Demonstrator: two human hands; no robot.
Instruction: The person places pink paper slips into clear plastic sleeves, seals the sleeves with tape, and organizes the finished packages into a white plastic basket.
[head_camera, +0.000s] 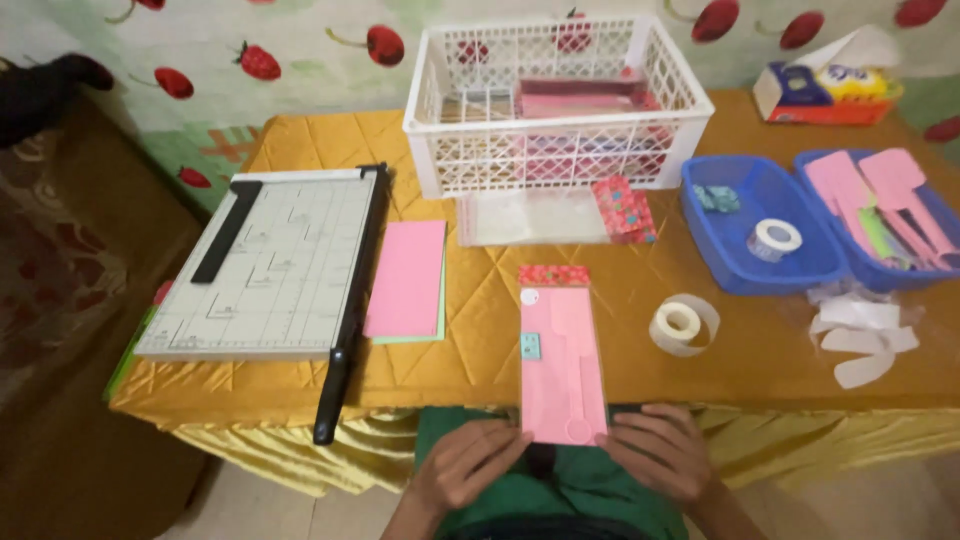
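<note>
A clear packet with pink paper pieces inside and a red patterned top strip lies at the table's front edge. My left hand touches its lower left corner with the fingertips. Resting at its lower right corner, my right hand has its fingers spread. Neither hand wraps around anything. A roll of white tape sits just right of the packet. A stack of pink sheets over a green one lies to the packet's left.
A paper cutter with a black arm lies at left. A white lattice basket stands at the back, clear bags before it. Two blue trays at right hold tape and pink pieces. White backing strips and a tissue box lie right.
</note>
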